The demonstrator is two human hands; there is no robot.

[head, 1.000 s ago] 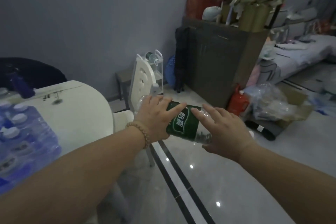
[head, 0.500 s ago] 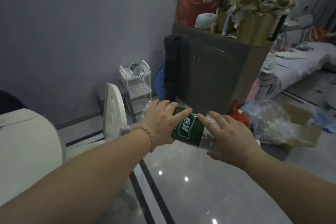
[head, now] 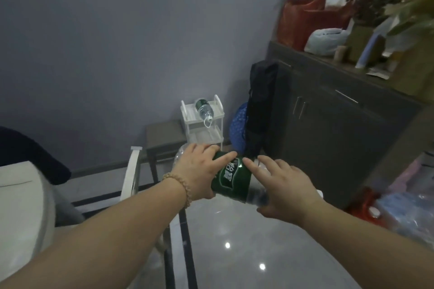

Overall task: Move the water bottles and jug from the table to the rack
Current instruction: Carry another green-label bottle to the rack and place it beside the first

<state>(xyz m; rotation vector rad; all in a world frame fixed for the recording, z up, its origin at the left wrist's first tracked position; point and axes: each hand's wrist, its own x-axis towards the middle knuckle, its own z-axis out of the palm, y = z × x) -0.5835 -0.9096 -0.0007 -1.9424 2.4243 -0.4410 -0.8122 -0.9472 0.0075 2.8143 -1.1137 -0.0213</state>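
Observation:
I hold a large clear water jug with a green label (head: 231, 182) sideways in front of me, above the floor. My left hand (head: 199, 171), with a bead bracelet on the wrist, grips its left end. My right hand (head: 285, 189) grips its right end. Straight ahead against the grey wall stands a small white tiered rack (head: 203, 124). One small water bottle (head: 203, 110) lies on its top shelf, cap pointing toward me. The white table (head: 18, 195) is at the left edge; no bottles on it are in view.
A white chair (head: 131, 176) and a grey stool (head: 164, 138) stand between me and the rack. A dark cabinet (head: 340, 129) with plants and bags on top fills the right. A black bag and a blue bag lean beside it. Plastic bags and a red can lie at lower right.
I have turned left and moved toward the rack with the jug in both hands. The pack of bottles on the table has left the view; the rack looks nearer.

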